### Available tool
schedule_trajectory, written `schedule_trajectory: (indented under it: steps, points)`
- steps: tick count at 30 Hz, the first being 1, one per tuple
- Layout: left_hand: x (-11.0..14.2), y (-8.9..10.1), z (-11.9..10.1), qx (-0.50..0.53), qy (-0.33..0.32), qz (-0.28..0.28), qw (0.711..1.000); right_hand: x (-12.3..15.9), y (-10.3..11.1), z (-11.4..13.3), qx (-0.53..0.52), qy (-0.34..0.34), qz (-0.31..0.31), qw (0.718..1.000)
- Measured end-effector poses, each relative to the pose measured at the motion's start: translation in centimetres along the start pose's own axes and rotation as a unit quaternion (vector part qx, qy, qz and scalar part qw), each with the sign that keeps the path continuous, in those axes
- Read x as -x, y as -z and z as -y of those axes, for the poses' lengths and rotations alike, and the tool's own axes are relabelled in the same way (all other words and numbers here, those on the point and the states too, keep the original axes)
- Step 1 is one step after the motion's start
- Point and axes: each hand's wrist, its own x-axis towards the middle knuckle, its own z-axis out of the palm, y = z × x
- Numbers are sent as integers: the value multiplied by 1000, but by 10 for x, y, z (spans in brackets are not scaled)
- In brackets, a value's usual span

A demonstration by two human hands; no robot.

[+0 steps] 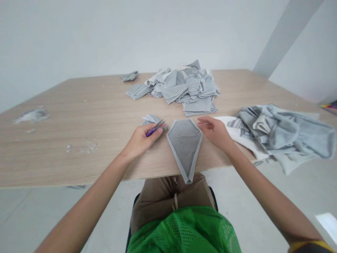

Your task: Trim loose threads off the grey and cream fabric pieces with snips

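A kite-shaped grey fabric piece (185, 146) with a lighter border lies at the table's near edge, its narrow tip hanging over the edge. My left hand (142, 140) is closed around small purple-handled snips (155, 128), just left of the piece and beside a small grey fabric scrap (149, 118). My right hand (214, 130) rests to the right of the piece, fingers loosely curled and pinched near its upper right corner; whether it grips a thread I cannot make out.
A pile of several grey fabric pieces (184, 88) sits at the table's far middle. A heap of grey and white garments (279, 135) lies at the right edge. The wooden table (79, 140) has lint and scraps (33, 115) at the left.
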Motion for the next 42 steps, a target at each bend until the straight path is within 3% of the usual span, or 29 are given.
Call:
schedule_trajectory:
  steps: [3, 6, 9, 12, 15, 17, 21, 26, 34, 39, 42]
  points:
    - [48, 1, -11, -9, -21, 107, 994, 52, -8, -6, -17, -51, 36, 998]
    - [92, -12, -15, -56, -27, 201, 978, 109, -13, -7, -36, -162, 15, 986]
    - [116, -36, -9, -126, -71, 235, 961, 154, -21, -9, -65, -276, -33, 958]
    - [119, -58, -1, -203, -112, 241, 942, 179, -36, -9, -148, -358, 9, 922]
    - [113, -70, 2, -248, -129, 248, 928, 186, -53, -7, -272, -420, 52, 864]
    - [111, -71, 3, -251, -130, 246, 927, 184, -62, -5, -350, -433, 33, 830]
    - [115, -67, 8, -225, -120, 241, 936, 179, -70, -2, -430, -436, -16, 790]
    - [126, -61, 21, -186, -136, 223, 947, 181, -78, -2, -450, -455, -15, 768]
    - [131, -55, 36, -154, -217, 162, 950, 180, -96, 2, -453, -457, -29, 765]
    - [133, -48, 41, -145, -235, 147, 950, 183, -91, -2, -504, -447, -12, 739]
    - [134, -46, 39, -140, -240, 142, 950, 187, -91, -6, -537, -457, 0, 709]
